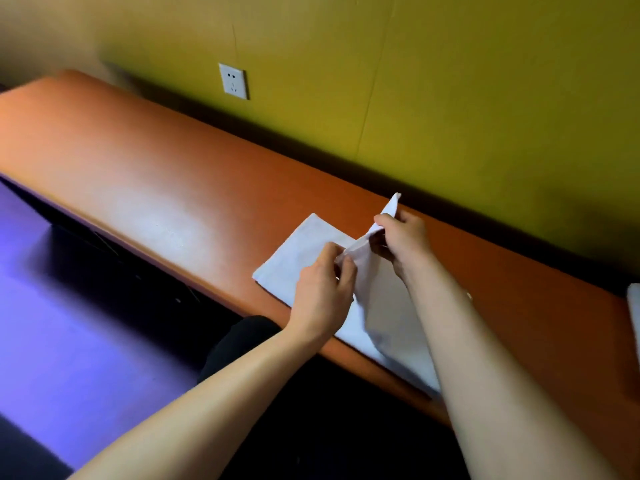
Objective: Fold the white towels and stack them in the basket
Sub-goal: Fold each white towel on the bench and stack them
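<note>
From the head view I look down on a long orange table (145, 174) that runs along a yellow-green wall (450, 81), with a white socket (233, 81) on the wall at the far left. One white towel (301, 251) lies on the near right part of the table, its near edge reaching the table's front lip. Its long axis runs from the far left corner towards the near right, under my right forearm.

My left hand (323, 292) sits over the middle of the towel, fingers curled, pinching a raised ridge of cloth. My right hand (403, 242) is just beyond it, farther and to the right, fingers closed on the same lifted edge, with a corner of cloth sticking up past the thumb towards the wall. So both hands hold one edge, close together, while the rest of the towel lies flat on the table to the left and below them.

I judge I am mid-fold: the lifted edge has to travel left and far, across the flat half, to meet the far left corner. The left hand is nearer that target; the right one has the longer reach.

A sliver of something white (634, 317) shows at the right edge of the frame; I cannot tell what it is. No basket is in sight.
</note>
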